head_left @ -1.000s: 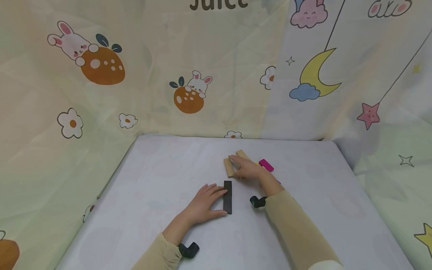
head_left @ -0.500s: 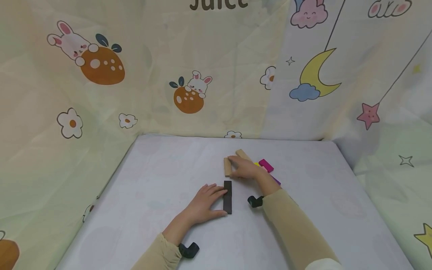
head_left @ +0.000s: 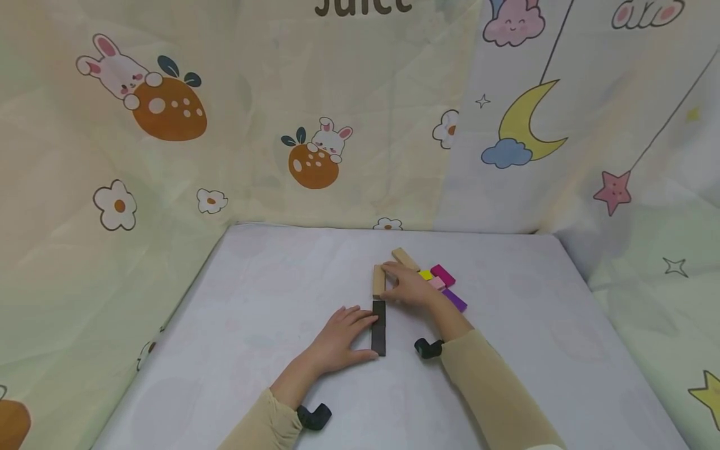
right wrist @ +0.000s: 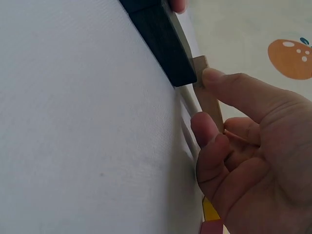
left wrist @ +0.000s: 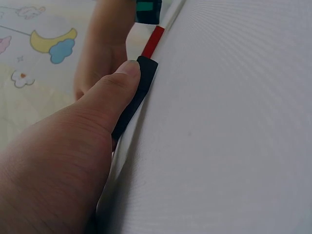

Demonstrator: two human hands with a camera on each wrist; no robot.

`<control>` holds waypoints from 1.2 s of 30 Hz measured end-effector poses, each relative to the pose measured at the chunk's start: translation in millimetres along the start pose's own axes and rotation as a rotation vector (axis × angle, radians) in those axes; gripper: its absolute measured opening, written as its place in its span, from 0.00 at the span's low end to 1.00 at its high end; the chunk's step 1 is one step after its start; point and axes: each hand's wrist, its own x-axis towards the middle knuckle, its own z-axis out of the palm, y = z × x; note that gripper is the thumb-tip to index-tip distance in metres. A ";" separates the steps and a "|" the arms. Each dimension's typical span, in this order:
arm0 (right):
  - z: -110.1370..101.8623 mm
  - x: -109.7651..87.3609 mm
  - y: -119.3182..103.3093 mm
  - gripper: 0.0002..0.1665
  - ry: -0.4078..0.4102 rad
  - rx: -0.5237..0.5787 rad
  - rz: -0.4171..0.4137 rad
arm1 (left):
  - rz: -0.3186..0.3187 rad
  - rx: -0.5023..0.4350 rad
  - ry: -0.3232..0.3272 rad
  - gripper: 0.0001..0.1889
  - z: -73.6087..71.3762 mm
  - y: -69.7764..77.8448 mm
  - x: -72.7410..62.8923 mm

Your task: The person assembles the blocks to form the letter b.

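Two black blocks point(head_left: 379, 328) lie end to end on the white table. My left hand point(head_left: 340, 344) rests against them, thumb at the near end and fingertips at about the middle; its thumb touches the near black block point(left wrist: 141, 83) in the left wrist view. Just beyond their far end, in line with them, a plain wooden block point(head_left: 379, 281) is pinched by my right hand point(head_left: 413, 286). The thumb is on the near part of that wooden block point(right wrist: 208, 100). Whether wood and black touch is too close to tell.
Behind the right hand lie a second wooden block point(head_left: 405, 258), a yellow block point(head_left: 425, 274), a pink block point(head_left: 437, 283), a magenta block point(head_left: 443, 275) and a purple block point(head_left: 454, 300). Printed fabric walls point(head_left: 360, 156) stand at the table's back and sides.
The wooden block in my right hand has straightened and come nearer to the black blocks, narrowing the gap. My left hand and the black blocks have stayed put.
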 end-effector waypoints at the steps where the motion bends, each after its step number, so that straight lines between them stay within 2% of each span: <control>1: 0.3 -1.4 0.5 0.48 0.001 0.005 -0.001 | 0.000 0.000 0.000 0.43 0.2 -0.1 0.2; 11: 3.5 -8.8 2.7 0.47 -0.009 0.058 -0.019 | 0.003 -0.011 0.005 0.43 0.8 -1.6 0.5; 22: 8.0 -9.1 5.7 0.46 -0.009 0.085 0.006 | -0.006 -0.017 -0.009 0.43 1.2 -1.0 -0.1; 28: 7.4 -9.8 6.0 0.45 -0.023 0.089 0.004 | 0.007 -0.003 0.005 0.43 0.8 0.1 -0.1; 36: 7.2 -10.6 5.8 0.46 -0.033 0.091 0.002 | 0.026 0.030 -0.014 0.41 1.1 0.4 -0.8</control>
